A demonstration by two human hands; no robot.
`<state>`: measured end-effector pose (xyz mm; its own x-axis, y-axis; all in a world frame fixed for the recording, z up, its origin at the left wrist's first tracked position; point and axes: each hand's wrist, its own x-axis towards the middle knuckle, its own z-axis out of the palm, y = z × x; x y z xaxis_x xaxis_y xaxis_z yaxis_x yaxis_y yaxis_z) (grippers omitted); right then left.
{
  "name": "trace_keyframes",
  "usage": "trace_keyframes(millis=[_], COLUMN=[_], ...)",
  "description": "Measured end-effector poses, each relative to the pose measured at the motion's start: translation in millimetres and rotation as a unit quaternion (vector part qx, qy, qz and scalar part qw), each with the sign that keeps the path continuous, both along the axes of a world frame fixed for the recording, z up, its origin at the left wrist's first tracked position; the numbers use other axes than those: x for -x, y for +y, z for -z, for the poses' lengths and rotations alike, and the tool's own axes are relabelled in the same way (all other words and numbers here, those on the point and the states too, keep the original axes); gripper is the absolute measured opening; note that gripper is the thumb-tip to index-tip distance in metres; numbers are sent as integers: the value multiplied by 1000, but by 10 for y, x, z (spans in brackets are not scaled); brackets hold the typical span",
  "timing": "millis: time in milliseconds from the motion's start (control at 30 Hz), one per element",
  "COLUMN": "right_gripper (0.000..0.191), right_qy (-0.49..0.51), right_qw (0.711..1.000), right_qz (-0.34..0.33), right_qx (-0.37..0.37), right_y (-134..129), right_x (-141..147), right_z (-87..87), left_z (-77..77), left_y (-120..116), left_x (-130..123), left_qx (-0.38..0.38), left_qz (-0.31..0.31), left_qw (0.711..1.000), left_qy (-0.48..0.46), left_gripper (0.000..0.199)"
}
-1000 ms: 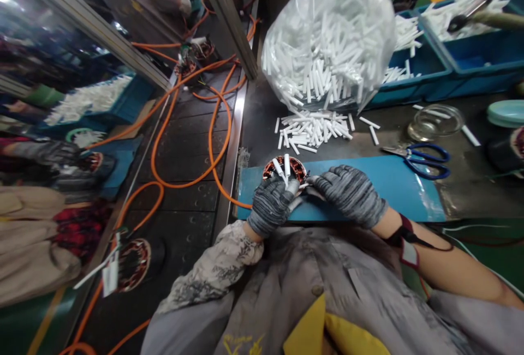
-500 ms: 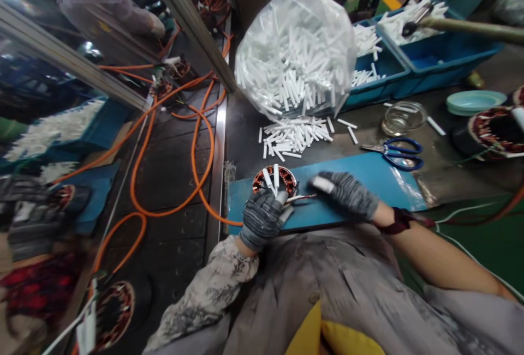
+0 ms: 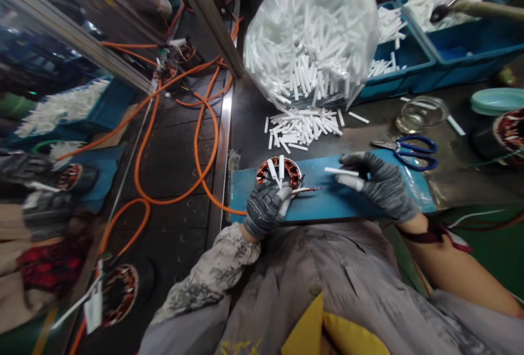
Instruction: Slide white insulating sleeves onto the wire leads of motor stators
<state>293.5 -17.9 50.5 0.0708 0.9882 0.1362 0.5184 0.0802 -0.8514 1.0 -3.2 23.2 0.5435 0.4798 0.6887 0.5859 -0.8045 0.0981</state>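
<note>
A motor stator with copper windings sits on the blue board, two white sleeves sticking up at its front. My left hand, in a grey knitted glove, is closed at the stator's near side. A wire lead passes out from its thumb and fingertips, with the end pointing right. Over the board to the right, my right hand, gloved too, pinches a slim white sleeve between thumb and fingers. The sleeve points left toward the wire's end, apart from it.
Loose white sleeves lie in a pile beneath a clear bag full of them. Blue-handled scissors, a glass bowl and blue bins are rightward. Orange cables loop at left, near a co-worker's gloved hands.
My right hand has moved right, and the white sleeve in its pinch now shows plainly. One of the loose sleeves right of the pile is gone. My left hand stays at the stator.
</note>
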Motion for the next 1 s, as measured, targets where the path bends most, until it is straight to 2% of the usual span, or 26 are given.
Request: trace_keyframes(millis=[67,167,267,367,433,500,600,667,700,767,867,933,1000], right_gripper=[40,39,41,36,29,23,30,34,33,32,43,44,45], right_qy=[66,95,112,100,61,-31,-240,-343,-368,-358,-193,-53,27], right_qw=[995,989,986,984,984,969,902,866,862,886,952,967,979], right_qz=[-55,-77,-81,-122,-167,-211,-228,-210,-199,-187,-229,-248,-191], right_qx=[42,80,96,81,4,-124,-276,-298,-288,-229,-71,26,64], right_y=[-98,-125,-110,-96,-80,-65,-81,-112,-123,-118,-48,-1,7], right_x=[55,91,103,124,162,233,404,531,584,640,546,380,195], right_z=[16,77,115,111,97,73,16,-20,-32,-41,-26,-6,19], left_z=[5,2,-15,-36,-35,-15,47,92,111,137,139,119,85], left_y=[-4,-11,-13,-14,-18,-29,-49,-59,-61,-57,-37,-26,-20], left_x=[-5,-10,-14,-25,-32,-34,-22,-4,7,26,37,26,3], left_qx=[-5,-12,-11,-5,-2,4,8,-4,-11,-16,-7,-4,-10], left_qz=[-11,-21,-23,-13,-10,-10,-24,-49,-62,-70,-48,-43,-53], left_qw=[1000,1000,1000,1000,1000,1000,999,999,998,997,998,998,998], left_qy=[-1,-3,2,-7,-18,-29,-33,-12,2,23,28,37,45], left_gripper=[32,34,35,32,32,34,38,34,31,28,28,22,16])
